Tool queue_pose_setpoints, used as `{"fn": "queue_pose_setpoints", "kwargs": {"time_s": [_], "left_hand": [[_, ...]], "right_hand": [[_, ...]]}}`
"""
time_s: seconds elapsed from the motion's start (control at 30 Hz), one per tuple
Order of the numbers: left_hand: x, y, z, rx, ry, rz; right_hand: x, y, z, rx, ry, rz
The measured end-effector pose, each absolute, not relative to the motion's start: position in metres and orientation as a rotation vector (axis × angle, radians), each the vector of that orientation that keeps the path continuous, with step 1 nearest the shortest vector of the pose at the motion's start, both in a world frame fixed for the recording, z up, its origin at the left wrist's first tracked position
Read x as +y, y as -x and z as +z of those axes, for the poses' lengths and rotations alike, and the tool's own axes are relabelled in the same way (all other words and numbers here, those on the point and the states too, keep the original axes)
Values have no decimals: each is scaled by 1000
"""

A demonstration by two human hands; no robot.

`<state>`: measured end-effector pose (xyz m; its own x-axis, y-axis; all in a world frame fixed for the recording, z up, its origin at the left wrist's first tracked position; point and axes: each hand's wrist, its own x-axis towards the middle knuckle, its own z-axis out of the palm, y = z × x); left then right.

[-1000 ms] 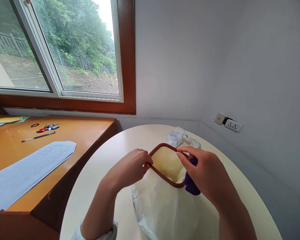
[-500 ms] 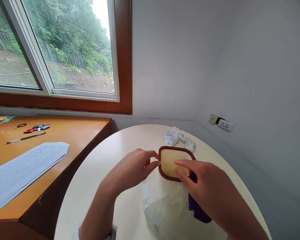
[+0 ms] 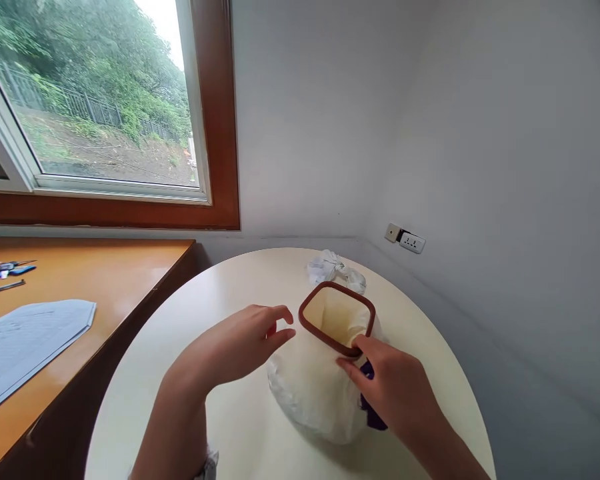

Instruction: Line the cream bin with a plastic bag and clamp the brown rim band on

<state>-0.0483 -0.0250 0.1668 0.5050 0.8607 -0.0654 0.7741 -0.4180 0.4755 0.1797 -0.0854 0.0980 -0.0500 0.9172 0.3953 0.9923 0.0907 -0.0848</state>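
A small bin with a brown rounded rectangular rim stands on the round table, its mouth facing up toward me. A whitish plastic bag hangs loosely around its outside, and the inside looks cream-coloured. My right hand pinches the rim at the near right corner, fingers inside the mouth and thumb outside. Left of the rim, a small gap away, my left hand is empty with thumb and forefinger apart. Something dark purple shows partly beneath my right hand; I cannot make out what it is.
A crumpled, knotted plastic bag lies on the cream round table behind the bin. To the left, a wooden desk holds papers, a pen and keys. A wall socket is at right.
My left hand has let go of the rim and drawn left. The right hand has moved from over the mouth onto the near right corner. The bin has turned, and the view has swung right.
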Motion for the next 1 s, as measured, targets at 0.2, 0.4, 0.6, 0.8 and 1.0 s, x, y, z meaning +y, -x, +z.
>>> {"fn": "queue_pose_setpoints", "kwargs": {"time_s": [0.2,0.4,0.6,0.8,1.0], "left_hand": [[-30,59,168,1363,-2284,218],[-28,64,168,1352,-2290,214],[-26,69,167,1342,-2279,208],[-25,72,165,1355,-2245,182],[-25,75,166,1349,-2244,176]], "right_hand": [[-86,-231,92,-1959,2107,-449],[-72,-281,99,-1928,2356,-479],[-43,-317,99,-1953,2448,-565],[-13,-336,98,-1986,2452,-645],[11,-345,96,-1977,2459,-602]]}}
